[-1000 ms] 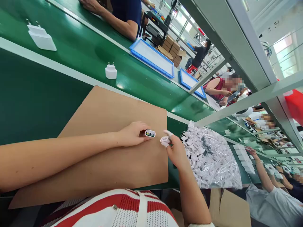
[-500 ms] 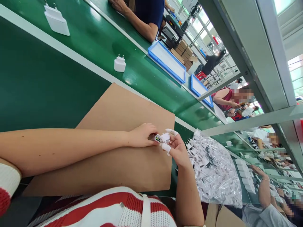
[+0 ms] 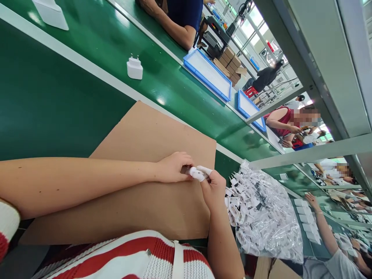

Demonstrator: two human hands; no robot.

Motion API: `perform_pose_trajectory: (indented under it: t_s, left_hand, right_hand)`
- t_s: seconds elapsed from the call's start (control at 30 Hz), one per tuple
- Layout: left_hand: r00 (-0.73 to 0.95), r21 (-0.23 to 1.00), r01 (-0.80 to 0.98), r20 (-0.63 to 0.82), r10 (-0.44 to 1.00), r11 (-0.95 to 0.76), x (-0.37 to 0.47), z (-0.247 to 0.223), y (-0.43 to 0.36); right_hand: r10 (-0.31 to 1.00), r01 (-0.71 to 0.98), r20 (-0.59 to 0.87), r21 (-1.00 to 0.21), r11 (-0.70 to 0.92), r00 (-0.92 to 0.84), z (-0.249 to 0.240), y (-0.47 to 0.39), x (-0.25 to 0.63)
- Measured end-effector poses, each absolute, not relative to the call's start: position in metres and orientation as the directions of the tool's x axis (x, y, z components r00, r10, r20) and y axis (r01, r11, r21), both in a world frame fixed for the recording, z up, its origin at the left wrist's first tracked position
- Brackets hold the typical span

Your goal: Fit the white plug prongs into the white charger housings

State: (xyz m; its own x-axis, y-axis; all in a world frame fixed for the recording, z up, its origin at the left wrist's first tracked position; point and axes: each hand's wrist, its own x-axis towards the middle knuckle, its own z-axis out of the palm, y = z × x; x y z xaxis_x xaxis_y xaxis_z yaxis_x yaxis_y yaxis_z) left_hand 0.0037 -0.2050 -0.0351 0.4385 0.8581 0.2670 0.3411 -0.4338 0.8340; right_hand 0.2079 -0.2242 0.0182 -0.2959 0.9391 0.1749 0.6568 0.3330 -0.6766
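My left hand [image 3: 173,167] rests on a brown cardboard sheet [image 3: 145,135] and grips a small white charger body [image 3: 192,171], mostly hidden by the fingers. My right hand [image 3: 213,188], with white finger cots on two fingertips, closes over the white plug cap [image 3: 200,175] and presses it against the charger body. Both hands meet at the cardboard's right edge. A clear plastic bag of several white plug parts [image 3: 261,211] lies just right of my right hand.
A finished white charger [image 3: 134,69] stands on the green conveyor belt [image 3: 101,42], another white block [image 3: 50,13] farther left. Two blue trays [image 3: 207,73] sit along the far side. Other people work across the belt and at the right. A grey metal frame [image 3: 305,77] crosses overhead.
A second ago my hands were apart, the left with the charger body, the right with the cap. They came together and now the cap is pushed onto the body. The charger on the belt shifted left.
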Motion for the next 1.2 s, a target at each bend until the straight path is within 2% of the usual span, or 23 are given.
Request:
perform_pose_trajectory:
  t_s: [0.13,0.23,0.3,0.43,0.53,0.97,1.07,1.2]
  left_hand:
    - [0.442,0.84,0.336,0.26,0.859,-0.427,0.004,-0.037,-0.204]
    - [0.447,0.838,0.334,0.262,0.855,-0.432,0.005,-0.038,-0.203]
    - [0.445,0.835,0.341,0.261,0.856,-0.432,0.005,-0.037,-0.204]
    - [0.453,0.83,0.356,0.248,0.856,-0.429,0.004,-0.036,-0.204]
    - [0.455,0.839,0.344,0.245,0.856,-0.422,0.003,-0.036,-0.203]
    - [0.43,0.841,0.335,0.263,0.863,-0.424,0.004,-0.038,-0.204]
    - [0.429,0.835,0.336,0.276,0.86,-0.435,0.004,-0.039,-0.202]
    - [0.447,0.827,0.341,0.275,0.851,-0.447,0.004,-0.04,-0.202]
  right_hand:
    - [0.916,0.743,0.112,-0.551,0.379,-0.385,0.018,-0.223,0.206]
    - [0.893,0.787,0.147,-0.428,0.444,-0.424,0.021,-0.224,0.207]
    - [0.872,0.765,0.225,-0.419,0.489,-0.434,0.021,-0.224,0.208]
    - [0.839,0.693,0.368,-0.477,0.54,-0.401,0.021,-0.225,0.207]
    - [0.81,0.728,0.401,-0.377,0.572,-0.429,0.021,-0.225,0.206]
    - [0.799,0.809,0.231,-0.076,0.583,-0.555,0.039,-0.226,0.196]
    - [0.788,0.795,0.222,-0.075,0.602,-0.575,0.041,-0.223,0.196]
    - [0.832,0.818,0.222,-0.179,0.547,-0.508,0.038,-0.223,0.199]
